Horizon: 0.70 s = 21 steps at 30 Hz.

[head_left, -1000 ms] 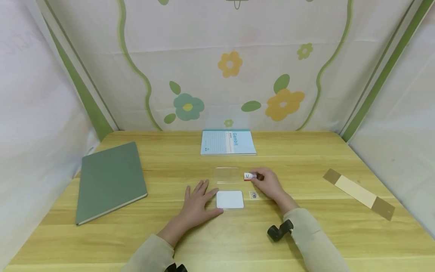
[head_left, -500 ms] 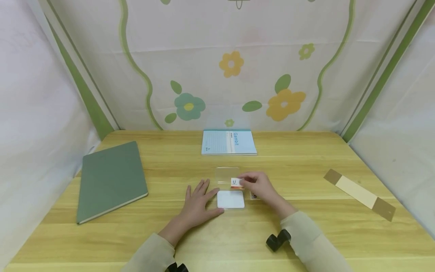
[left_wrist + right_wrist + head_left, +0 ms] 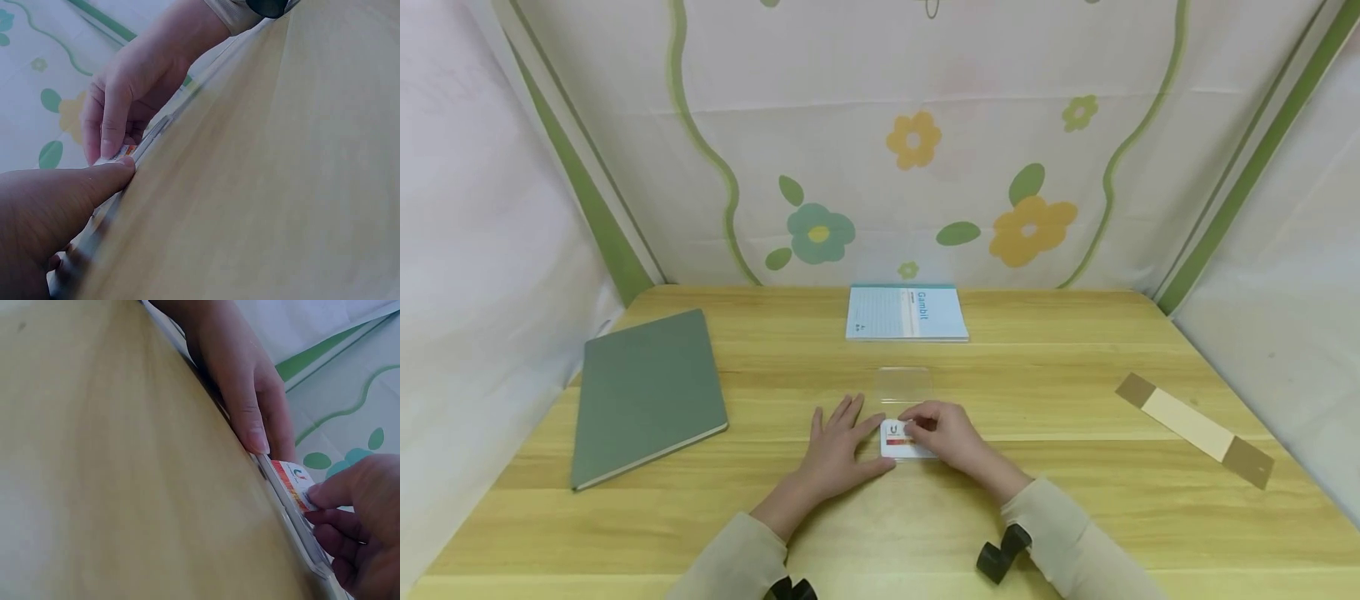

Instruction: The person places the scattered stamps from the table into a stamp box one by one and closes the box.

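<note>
A shallow clear plastic case with a white rectangle (image 3: 901, 452) in it lies on the table in the head view. My right hand (image 3: 949, 435) pinches a small white card (image 3: 293, 484) with a U-shaped logo and a red-orange band. The card is over the left part of the white rectangle; whether it lies flat there I cannot tell. My left hand (image 3: 837, 452) rests on the table, thumb and index finger spread and touching the left corners of the case. Behind the case lies a clear plastic lid (image 3: 904, 384).
A green hardcover book (image 3: 651, 396) lies at the left. At the back is a light blue notebook (image 3: 907, 313) marked "Gambit". A brown and cream strip (image 3: 1193, 427) lies at the right. Floral fabric (image 3: 880, 167) encloses the wooden table (image 3: 1037, 333).
My right hand has brought the small card leftward and toward me, onto the white rectangle. A little stamp-like square right of the case is now hidden. The left hand stays put.
</note>
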Each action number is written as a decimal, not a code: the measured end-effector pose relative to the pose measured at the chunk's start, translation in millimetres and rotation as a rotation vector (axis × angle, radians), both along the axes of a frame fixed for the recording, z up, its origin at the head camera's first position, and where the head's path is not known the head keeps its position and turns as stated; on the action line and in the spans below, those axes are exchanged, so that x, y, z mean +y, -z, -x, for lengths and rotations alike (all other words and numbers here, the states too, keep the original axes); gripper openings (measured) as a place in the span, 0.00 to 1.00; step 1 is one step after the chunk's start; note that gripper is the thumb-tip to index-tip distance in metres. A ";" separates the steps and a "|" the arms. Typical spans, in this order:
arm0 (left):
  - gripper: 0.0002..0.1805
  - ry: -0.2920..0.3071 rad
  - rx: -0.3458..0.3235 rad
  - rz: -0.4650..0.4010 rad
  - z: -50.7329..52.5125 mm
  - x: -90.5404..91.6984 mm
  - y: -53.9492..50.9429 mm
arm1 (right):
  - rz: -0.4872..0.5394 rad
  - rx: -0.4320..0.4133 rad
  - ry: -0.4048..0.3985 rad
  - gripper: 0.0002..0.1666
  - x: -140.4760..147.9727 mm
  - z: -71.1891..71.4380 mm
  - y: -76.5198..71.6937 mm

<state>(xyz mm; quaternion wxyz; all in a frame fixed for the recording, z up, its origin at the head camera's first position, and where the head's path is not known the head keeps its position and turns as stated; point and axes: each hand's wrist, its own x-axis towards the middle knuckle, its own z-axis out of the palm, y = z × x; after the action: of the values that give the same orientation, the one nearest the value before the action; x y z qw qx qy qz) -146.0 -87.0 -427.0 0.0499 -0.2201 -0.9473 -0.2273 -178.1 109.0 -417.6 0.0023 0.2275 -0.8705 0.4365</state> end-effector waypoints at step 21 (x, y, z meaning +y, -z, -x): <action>0.36 -0.002 0.005 0.007 0.3 0.3 1.3 | -0.009 0.083 0.033 0.11 26.1 -0.1 -24.3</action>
<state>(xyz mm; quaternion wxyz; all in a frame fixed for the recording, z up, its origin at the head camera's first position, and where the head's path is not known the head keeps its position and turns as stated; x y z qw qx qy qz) -146.4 -86.6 -428.3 0.0516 -0.2199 -0.9482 -0.2234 -178.0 135.1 -393.3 0.0447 0.2310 -0.8751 0.4228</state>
